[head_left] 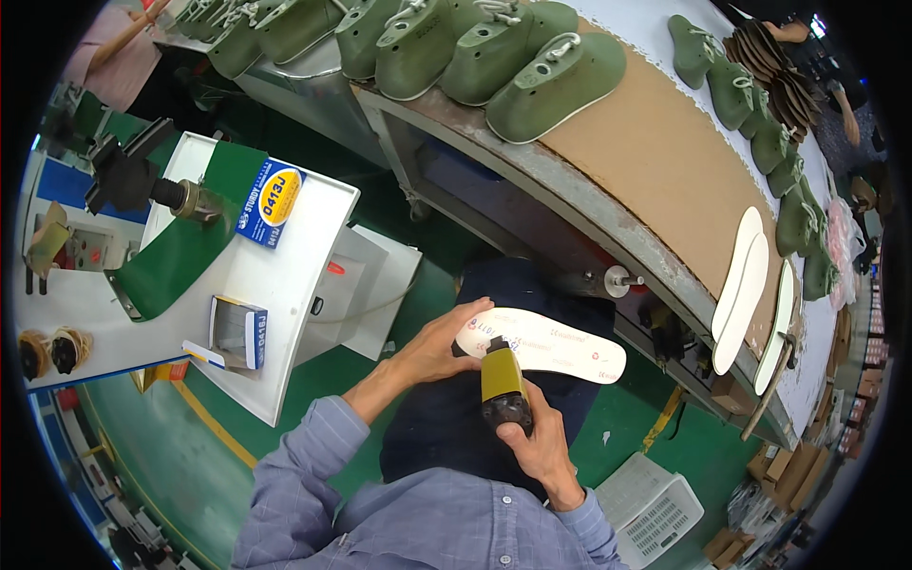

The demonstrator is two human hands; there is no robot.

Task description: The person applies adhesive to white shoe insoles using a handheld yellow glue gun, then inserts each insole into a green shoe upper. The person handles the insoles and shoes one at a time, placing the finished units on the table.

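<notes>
Over person's dark-trousered lap (423, 423): pale insole (570, 350), printed face up, left end pinched by left hand (432, 344). Right hand (543, 439) curled round yellow-and-black hand tool (502, 375), nose over insole; contact unclear. Insole probably light, thin, fairly stiff with slight flex, not fragile; smooth face may slip. Best held by edges at left end, fingertips clear of nose. Tool likely heavier; grip round body.

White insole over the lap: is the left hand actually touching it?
Touching. The head view shows the left hand holding the white insole by its left end.
</notes>
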